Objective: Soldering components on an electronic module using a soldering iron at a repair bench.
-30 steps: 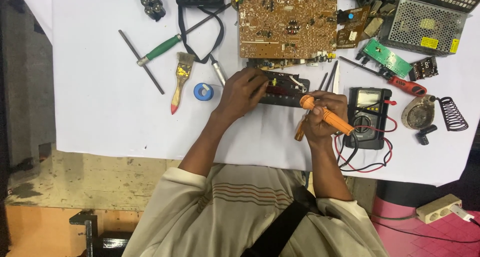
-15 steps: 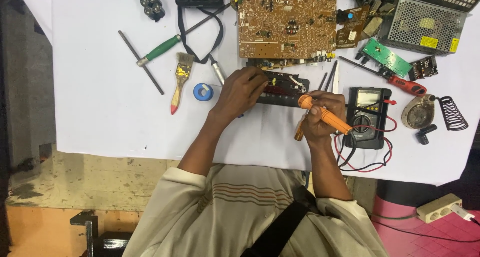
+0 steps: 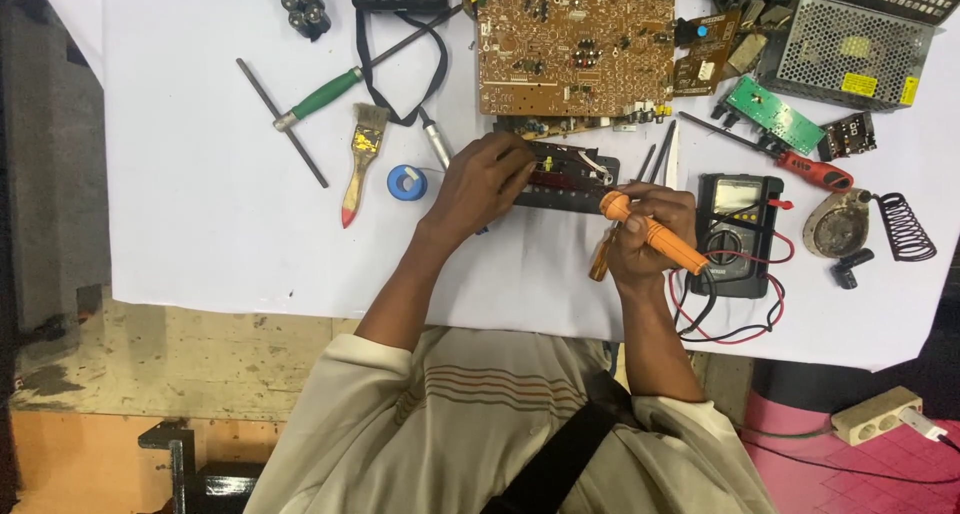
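A small black circuit module (image 3: 575,175) lies on the white table (image 3: 200,204) just below a large brown circuit board (image 3: 575,44). My left hand (image 3: 480,186) rests on the module's left end, fingers curled over it. My right hand (image 3: 650,239) grips an orange-handled soldering iron (image 3: 655,234), its tip end pointing up-left near the module's right side. A second orange handle (image 3: 600,256) sticks out below that hand.
A black multimeter (image 3: 738,232) with red and black leads sits right of my right hand. A green-handled screwdriver (image 3: 325,96), paintbrush (image 3: 360,161), blue tape roll (image 3: 405,182), red-handled tool (image 3: 815,171), iron stand (image 3: 840,224) and metal power supply (image 3: 855,49) lie around.
My right hand with the soldering iron has shifted very slightly; the left hand stays on the module. Little else differs.
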